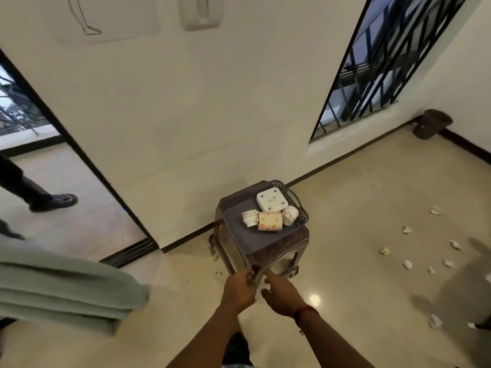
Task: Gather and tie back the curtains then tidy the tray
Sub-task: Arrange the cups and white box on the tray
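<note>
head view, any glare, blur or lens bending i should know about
Head view: a round glare spot on the glossy beige floor beside the right hand; the barred window frame and the dark doorway edge lean from wide-angle distortion; the pale green folded fabric and frame edges look soft.

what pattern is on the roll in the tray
Cream with small red flowers on the roll, seen from the head view.

I face a plain cream wall, a black-barred window, and glossy beige tiled floor.
</note>
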